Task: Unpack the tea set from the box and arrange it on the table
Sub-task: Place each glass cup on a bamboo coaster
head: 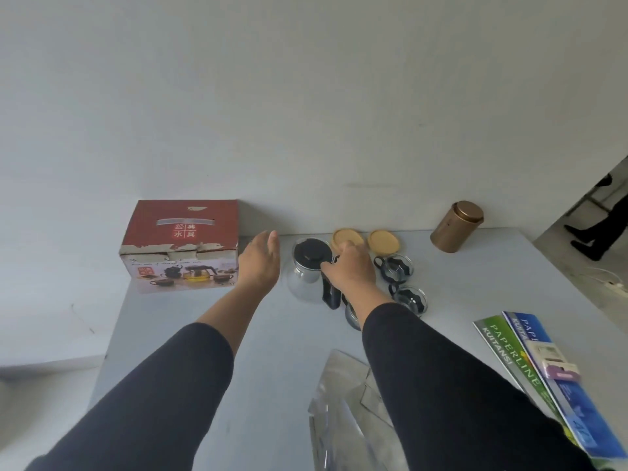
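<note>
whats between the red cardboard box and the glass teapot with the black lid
In the head view, only the open left hand hovers between the red cardboard box and the black-lidded glass teapot; the grey table there looks bare.

A grey table (272, 351) holds a red box (180, 246), glass teapot (306, 277), cups (396, 265), wooden coasters (384, 242), gold canister (455, 231) and booklets (530, 368).

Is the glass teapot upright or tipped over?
Upright: the glass teapot stands on its base on the table, black lid on top.
</note>
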Tool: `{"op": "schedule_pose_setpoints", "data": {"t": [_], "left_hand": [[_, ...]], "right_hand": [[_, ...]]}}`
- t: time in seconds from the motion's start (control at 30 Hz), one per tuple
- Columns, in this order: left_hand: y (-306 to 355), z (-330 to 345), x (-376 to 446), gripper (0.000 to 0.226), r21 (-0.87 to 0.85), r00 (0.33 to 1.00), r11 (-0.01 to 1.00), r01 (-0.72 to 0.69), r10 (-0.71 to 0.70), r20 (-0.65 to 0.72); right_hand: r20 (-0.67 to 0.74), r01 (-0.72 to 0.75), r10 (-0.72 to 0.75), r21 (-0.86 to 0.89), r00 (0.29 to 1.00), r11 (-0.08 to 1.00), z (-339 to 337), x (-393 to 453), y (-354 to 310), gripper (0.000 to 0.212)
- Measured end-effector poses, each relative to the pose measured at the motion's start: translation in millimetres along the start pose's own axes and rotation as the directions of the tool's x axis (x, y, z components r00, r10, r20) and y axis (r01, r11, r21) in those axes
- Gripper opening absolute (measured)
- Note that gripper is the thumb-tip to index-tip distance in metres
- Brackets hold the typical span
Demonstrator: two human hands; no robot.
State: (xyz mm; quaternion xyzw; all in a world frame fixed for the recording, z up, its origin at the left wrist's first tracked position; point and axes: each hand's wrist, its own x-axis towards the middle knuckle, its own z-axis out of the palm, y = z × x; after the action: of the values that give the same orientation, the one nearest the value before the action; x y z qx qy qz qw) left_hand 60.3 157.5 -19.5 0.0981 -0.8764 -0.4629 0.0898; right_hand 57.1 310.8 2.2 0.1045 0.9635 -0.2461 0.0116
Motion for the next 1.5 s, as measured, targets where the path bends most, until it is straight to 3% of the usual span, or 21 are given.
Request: {"op": "schedule_pose_setpoints", "data": {"t": [0.1,0.2,0.4,0.7,0.93,1.1,1.2,1.37,1.5], "left_hand": [[2,37,3,0.053,-0.048,0.973,0.975,0.218,-0.214,0.081],[1,65,7,0.06,-0.131,0.944,0.937,0.324,-0.311,0.109],[1,94,11,0.063,-0.27,0.915,0.874,0.403,-0.391,0.1],[-6,106,32,0.062,-0.32,0.91,0.863,0.392,-0.415,-0.005],[-9,110,34,0.06,-0.279,0.926,0.892,0.356,-0.377,-0.024],[10,113,24,0.058,-0.158,0.956,0.968,0.197,-0.225,-0.187],[31,119,13,0.054,-0.125,0.971,0.989,0.081,-0.107,-0.215],[62,147,-8,0.056,-0.067,0.992,0.991,-0.114,0.111,-0.055],[75,180,-25,0.059,0.016,0.986,0.989,-0.145,0.143,0.081]], "right_hand": [[0.124,0.022,-0.018,-0.031,0.992,0.999,7,17,27,0.027],[0.21,0.052,-0.043,-0.038,0.977,0.998,13,29,44,0.028],[0.291,0.157,-0.151,0.003,0.945,0.988,24,45,50,0.023],[0.238,0.281,-0.279,0.024,0.93,0.959,30,77,43,0.02],[0.212,0.306,-0.31,0.056,0.927,0.951,32,82,47,0.019],[0.13,0.278,-0.284,0.06,0.95,0.959,13,78,62,0.034],[0.09,0.224,-0.228,0.049,0.969,0.973,-8,75,76,0.039],[0.013,0.145,-0.146,0.052,0.989,0.988,-43,75,108,0.03],[-0.004,0.081,-0.08,0.027,0.997,0.996,-66,85,140,0.035]]}}
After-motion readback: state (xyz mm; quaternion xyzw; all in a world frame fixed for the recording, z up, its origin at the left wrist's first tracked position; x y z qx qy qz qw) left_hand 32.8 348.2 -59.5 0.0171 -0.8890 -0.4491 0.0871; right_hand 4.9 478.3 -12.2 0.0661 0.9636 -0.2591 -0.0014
